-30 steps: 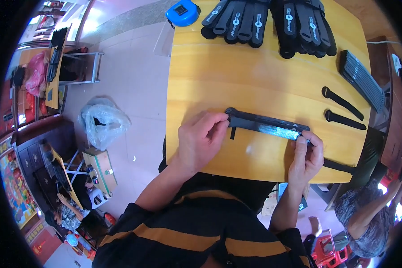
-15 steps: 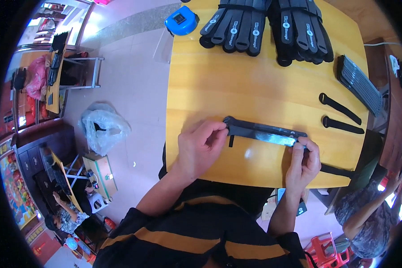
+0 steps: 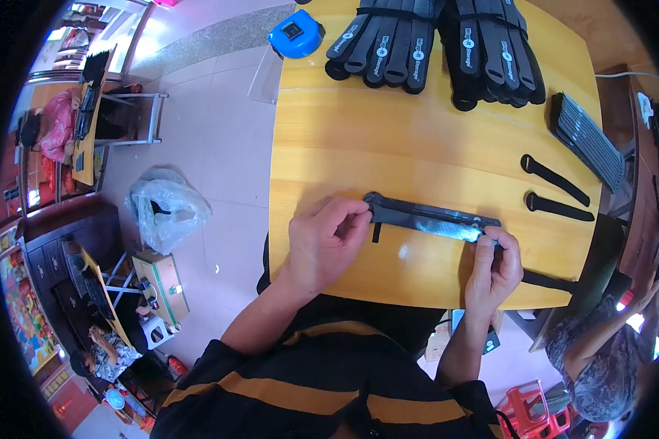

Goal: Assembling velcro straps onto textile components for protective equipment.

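Observation:
Between my hands, low over the near part of the yellow table (image 3: 388, 132), black hook-and-loop straps (image 3: 428, 223) stretch sideways in a small stack, with a glossy face catching the light. My left hand (image 3: 324, 238) is closed, thumb and forefinger pinching the rounded left end. At the other end my right hand (image 3: 493, 267) pinches the straps between thumb and fingers. A short dark piece (image 3: 376, 233) shows below the left end; whether it is joined to the straps I cannot tell. Beyond my right hand lies another black strap (image 3: 549, 282).
Two bound bundles of straps, a left one (image 3: 384, 47) and a right one (image 3: 498, 55), lie at the far edge. Two loose straps and a fanned stack (image 3: 587, 140) lie at the right. A blue box-shaped device (image 3: 297, 35) sits far left. People work nearby on both sides.
The view has shifted very slightly. Both hands keep the same pinch on the straps. At the lower left, a co-worker's arm has moved.

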Tool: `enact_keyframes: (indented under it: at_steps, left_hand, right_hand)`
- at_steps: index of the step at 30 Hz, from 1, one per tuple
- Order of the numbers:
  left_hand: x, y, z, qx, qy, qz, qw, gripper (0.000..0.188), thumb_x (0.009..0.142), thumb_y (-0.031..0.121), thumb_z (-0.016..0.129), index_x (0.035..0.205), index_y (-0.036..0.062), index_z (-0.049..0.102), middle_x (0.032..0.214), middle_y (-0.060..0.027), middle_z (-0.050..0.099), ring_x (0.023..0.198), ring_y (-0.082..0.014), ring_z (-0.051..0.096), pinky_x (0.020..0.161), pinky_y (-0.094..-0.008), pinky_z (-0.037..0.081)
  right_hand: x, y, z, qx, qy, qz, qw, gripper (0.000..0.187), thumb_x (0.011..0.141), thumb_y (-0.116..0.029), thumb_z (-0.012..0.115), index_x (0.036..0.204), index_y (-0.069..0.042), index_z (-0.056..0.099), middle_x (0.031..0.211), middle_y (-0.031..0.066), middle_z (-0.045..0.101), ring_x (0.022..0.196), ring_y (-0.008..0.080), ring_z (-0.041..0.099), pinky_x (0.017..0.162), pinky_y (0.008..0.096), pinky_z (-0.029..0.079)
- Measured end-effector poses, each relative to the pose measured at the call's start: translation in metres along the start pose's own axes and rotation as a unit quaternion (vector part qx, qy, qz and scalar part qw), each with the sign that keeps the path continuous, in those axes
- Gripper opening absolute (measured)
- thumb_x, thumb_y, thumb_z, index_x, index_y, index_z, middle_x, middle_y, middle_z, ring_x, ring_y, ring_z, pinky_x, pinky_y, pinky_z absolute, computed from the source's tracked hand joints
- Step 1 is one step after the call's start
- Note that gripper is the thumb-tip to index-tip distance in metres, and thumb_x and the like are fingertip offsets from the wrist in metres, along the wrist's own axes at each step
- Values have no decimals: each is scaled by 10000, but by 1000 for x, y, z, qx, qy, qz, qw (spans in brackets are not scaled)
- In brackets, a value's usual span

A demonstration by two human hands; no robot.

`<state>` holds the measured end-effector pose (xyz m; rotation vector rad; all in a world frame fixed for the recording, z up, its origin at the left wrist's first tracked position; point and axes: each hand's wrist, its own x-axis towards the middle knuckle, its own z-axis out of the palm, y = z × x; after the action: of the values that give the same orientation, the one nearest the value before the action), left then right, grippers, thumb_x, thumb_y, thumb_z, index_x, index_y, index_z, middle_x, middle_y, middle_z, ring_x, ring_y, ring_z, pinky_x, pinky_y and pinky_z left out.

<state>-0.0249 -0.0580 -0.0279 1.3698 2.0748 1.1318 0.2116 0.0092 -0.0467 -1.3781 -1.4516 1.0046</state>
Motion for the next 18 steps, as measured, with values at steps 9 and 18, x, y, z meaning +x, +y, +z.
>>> enact_keyframes:
  at_steps: [9,18]
  left_hand:
    - [1,-2,1,23,-9,16,1000,111,824,-10,765,899,39,699,713,-71,658,560,-114,616,505,-248,486]
    - [4,4,2,7,0,2,1000,123,812,-27,762,877,40,682,702,-78,635,534,-117,597,486,-259,464]
  right_hand:
    - [0,0,0,-18,0,-5,1000,61,972,4,636,1025,18,665,885,55,653,741,79,586,649,212,462]
    - [1,2,1,-39,9,-18,999,76,955,-3,667,1029,-1,682,830,8,624,649,24,469,556,186,358]
